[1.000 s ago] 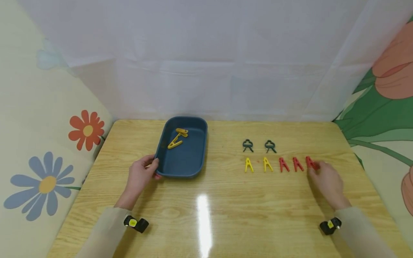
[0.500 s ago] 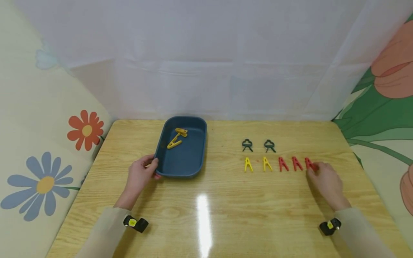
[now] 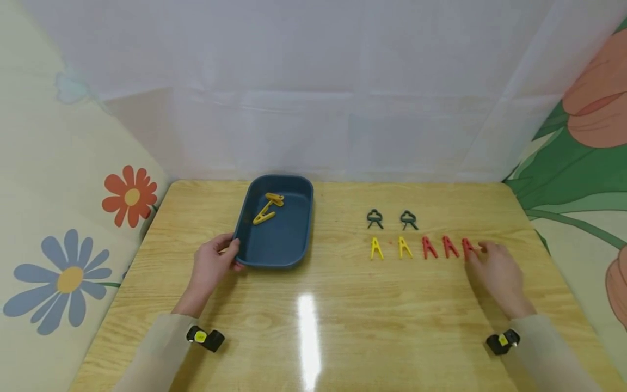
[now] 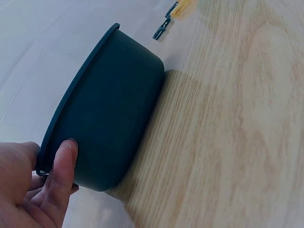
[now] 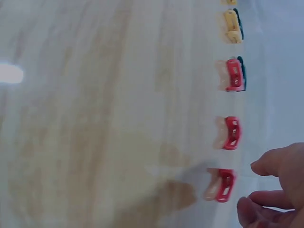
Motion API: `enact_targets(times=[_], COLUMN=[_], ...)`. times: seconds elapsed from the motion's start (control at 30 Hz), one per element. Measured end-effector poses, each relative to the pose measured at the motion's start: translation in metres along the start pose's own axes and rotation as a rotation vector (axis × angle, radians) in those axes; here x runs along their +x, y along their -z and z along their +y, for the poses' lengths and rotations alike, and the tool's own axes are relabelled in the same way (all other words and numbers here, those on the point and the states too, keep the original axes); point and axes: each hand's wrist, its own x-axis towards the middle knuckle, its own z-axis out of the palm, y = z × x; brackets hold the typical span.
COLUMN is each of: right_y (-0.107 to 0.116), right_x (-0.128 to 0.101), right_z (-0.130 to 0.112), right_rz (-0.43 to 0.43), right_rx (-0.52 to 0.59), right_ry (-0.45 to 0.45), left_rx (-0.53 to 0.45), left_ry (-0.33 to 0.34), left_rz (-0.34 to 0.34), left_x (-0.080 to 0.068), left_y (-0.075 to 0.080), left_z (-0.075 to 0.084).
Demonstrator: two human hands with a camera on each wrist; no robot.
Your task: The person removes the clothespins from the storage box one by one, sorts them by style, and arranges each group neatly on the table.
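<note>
head view: the left hand [image 3: 211, 265] grips the blue tray [image 3: 299, 239] rim at centre left; the right hand [image 3: 492, 269], fingers loose, sits beside the rightmost red clip [image 3: 467, 246].
left wrist view: thumb [image 4: 61, 164] presses the tray's wall.
right wrist view: the clip looks light, stiff and springy; pinch its two legs.

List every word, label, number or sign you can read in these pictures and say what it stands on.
There is no readable text in any view.
The blue tray that the left hand grips shows no print, inside or on its outer wall.
The red clothespin by the right hand, and the other red, yellow and dark green clips, carry no marks that can be made out.
The wrist cameras show a yellow spot each, too small to read.
</note>
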Motion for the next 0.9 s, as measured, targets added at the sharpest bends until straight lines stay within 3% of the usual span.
enact_targets(times=[0.27, 0.5, 0.9], right_y=[0.017, 0.029, 0.027], right_x=[0.008, 0.016, 0.036], right_z=[-0.022, -0.059, -0.132], right_rz=[0.033, 0.066, -0.036], right_rx=[0.009, 0.038, 0.028], right_ry=[0.062, 0.196, 0.310], left_rx=[0.007, 0.004, -0.004], left_ry=[-0.013, -0.020, -0.017], left_rz=[0.023, 0.023, 0.020], left_x=[-0.002, -0.001, 0.001], left_y=[0.000, 0.000, 0.000], left_z=[0.001, 0.001, 0.000])
